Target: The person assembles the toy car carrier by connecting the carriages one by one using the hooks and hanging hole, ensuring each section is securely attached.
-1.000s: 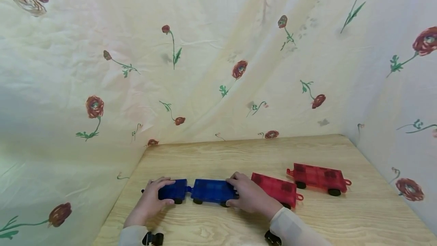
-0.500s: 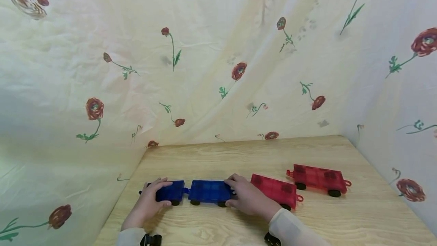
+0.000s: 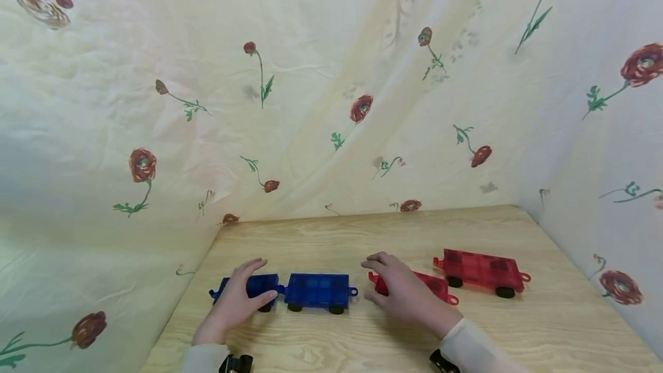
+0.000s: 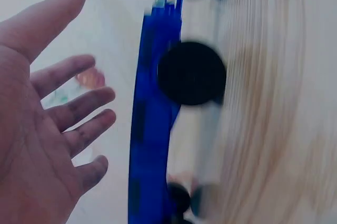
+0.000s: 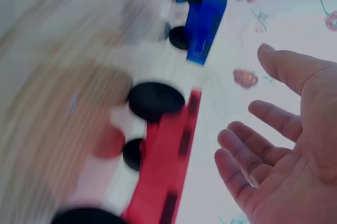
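Observation:
Two blue toy train cars stand in a row at the left of the table, joined end to end by their hitches. My left hand (image 3: 236,298) hovers above the left blue car (image 4: 150,113), its fingers spread and apart from it. To the right sits the other blue car (image 3: 317,290), with its ring hitch pointing right. Over the nearer red car (image 5: 166,166) is my right hand (image 3: 406,292), fingers loosely extended, holding nothing; it hides much of that car in the head view. A gap separates the blue pair from this red car.
A second red car (image 3: 481,270) stands behind and right of the nearer one, on black wheels. The wooden table (image 3: 331,240) meets a flowered cloth (image 3: 311,102) at its back and sides. Black wrist straps (image 3: 238,363) show below the sleeves.
The blue pair shifted slightly left. My right hand has let go of the right blue car and moved right over the nearer red car; my left hand has lifted off the left blue car.

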Motion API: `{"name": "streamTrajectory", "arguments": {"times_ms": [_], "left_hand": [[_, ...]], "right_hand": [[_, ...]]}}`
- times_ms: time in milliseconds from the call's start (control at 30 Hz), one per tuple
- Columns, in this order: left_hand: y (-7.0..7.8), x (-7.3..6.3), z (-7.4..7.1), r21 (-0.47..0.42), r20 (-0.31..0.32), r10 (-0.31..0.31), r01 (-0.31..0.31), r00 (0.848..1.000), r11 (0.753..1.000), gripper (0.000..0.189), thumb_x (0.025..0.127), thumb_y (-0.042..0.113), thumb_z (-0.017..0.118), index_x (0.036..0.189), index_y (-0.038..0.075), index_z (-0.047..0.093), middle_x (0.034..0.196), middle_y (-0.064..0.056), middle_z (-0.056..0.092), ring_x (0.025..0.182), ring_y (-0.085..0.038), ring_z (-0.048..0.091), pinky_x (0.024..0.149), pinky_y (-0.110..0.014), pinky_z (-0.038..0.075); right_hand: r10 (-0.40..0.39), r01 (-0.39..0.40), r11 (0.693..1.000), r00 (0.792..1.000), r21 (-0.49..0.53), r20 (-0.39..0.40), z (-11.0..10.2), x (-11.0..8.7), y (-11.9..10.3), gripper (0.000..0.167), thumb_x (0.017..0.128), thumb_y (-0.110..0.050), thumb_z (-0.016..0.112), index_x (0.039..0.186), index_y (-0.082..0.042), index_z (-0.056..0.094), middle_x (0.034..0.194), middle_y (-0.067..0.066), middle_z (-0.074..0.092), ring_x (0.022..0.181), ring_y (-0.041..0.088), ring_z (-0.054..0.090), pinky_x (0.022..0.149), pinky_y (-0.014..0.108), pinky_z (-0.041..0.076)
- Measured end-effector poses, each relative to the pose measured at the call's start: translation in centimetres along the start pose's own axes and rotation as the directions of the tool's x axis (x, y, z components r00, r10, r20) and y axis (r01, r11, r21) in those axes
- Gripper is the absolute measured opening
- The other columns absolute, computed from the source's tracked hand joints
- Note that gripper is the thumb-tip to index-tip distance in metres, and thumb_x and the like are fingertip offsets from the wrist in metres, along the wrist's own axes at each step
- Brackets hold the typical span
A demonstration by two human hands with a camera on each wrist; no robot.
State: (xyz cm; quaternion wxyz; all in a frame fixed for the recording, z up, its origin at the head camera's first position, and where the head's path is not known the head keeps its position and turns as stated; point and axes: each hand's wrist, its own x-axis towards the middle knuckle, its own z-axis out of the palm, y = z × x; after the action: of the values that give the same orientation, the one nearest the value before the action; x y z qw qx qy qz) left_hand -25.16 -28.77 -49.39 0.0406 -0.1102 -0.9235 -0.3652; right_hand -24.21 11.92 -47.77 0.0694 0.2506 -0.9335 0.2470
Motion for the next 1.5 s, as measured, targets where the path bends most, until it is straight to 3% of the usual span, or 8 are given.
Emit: {"name": "streamTrajectory", "arguments": {"times_ms": [233, 400, 600, 867, 1133, 1500], "left_hand": [[3.2, 1.1, 2.2, 0.013, 0.018, 0.054, -0.054, 0.998, 0.998, 0.076, 0.09, 0.04, 0.085, 0.156, 0.032, 0.049, 0.164, -0.002, 0.039, 0.151, -0.037, 0.034, 0.112, -0.068, 0.037], [4.9, 1.8, 4.2, 0.051, 0.071, 0.118, -0.122, 0.99, 0.991, 0.077, 0.091, 0.043, 0.083, 0.158, 0.031, 0.047, 0.164, -0.003, 0.038, 0.153, -0.043, 0.029, 0.111, -0.071, 0.036], [6.5, 2.1, 6.0, 0.074, 0.143, 0.128, -0.139, 0.981, 0.987, 0.08, 0.09, 0.049, 0.082, 0.159, 0.032, 0.045, 0.168, -0.003, 0.031, 0.154, -0.043, 0.025, 0.11, -0.071, 0.037], [7.3, 2.1, 7.5, 0.132, 0.22, 0.113, -0.145, 0.969, 0.981, 0.089, 0.085, 0.062, 0.08, 0.16, 0.03, 0.044, 0.17, -0.005, 0.027, 0.15, -0.06, 0.02, 0.107, -0.081, 0.029], [7.7, 2.2, 8.4, 0.158, 0.252, 0.111, -0.154, 0.961, 0.975, 0.092, 0.084, 0.06, 0.082, 0.161, 0.028, 0.043, 0.17, -0.006, 0.027, 0.151, -0.058, 0.02, 0.106, -0.082, 0.029], [7.4, 2.1, 8.7, 0.163, 0.245, 0.116, -0.159, 0.962, 0.974, 0.09, 0.084, 0.057, 0.084, 0.16, 0.029, 0.045, 0.168, -0.007, 0.031, 0.151, -0.059, 0.018, 0.107, -0.084, 0.023]], "right_hand": [[0.071, -0.074, 0.994, 0.997, -0.075, -0.042, -1.7, -1.7, 2.2, 0.07, 0.086, -0.04, 0.088, 0.147, -0.017, 0.061, 0.146, 0.004, 0.056, 0.132, 0.029, 0.055, 0.104, 0.053, 0.052], [0.075, -0.081, 0.993, 0.995, -0.091, -0.066, -2.4, -3.0, 3.7, 0.077, 0.083, -0.042, 0.09, 0.148, -0.012, 0.06, 0.146, 0.01, 0.055, 0.132, 0.036, 0.055, 0.104, 0.059, 0.05], [0.089, -0.099, 0.988, 0.993, -0.123, -0.079, -2.9, -4.4, 5.1, 0.079, 0.083, -0.044, 0.09, 0.147, -0.009, 0.06, 0.146, 0.014, 0.055, 0.131, 0.04, 0.054, 0.105, 0.063, 0.047], [0.129, -0.136, 0.984, 0.99, -0.114, -0.064, -3.3, -5.4, 5.8, 0.082, 0.081, -0.046, 0.091, 0.146, -0.006, 0.059, 0.146, 0.017, 0.054, 0.133, 0.043, 0.052, 0.105, 0.064, 0.046], [0.166, -0.169, 0.981, 0.985, -0.093, -0.036, -3.1, -5.8, 6.2, 0.085, 0.081, -0.049, 0.09, 0.147, -0.006, 0.059, 0.148, 0.02, 0.053, 0.136, 0.046, 0.048, 0.106, 0.065, 0.045], [0.184, -0.185, 0.979, 0.983, -0.085, -0.02, -2.7, -5.9, 6.3, 0.082, 0.081, -0.051, 0.089, 0.145, -0.007, 0.061, 0.144, 0.017, 0.057, 0.133, 0.044, 0.052, 0.106, 0.064, 0.045]]}}
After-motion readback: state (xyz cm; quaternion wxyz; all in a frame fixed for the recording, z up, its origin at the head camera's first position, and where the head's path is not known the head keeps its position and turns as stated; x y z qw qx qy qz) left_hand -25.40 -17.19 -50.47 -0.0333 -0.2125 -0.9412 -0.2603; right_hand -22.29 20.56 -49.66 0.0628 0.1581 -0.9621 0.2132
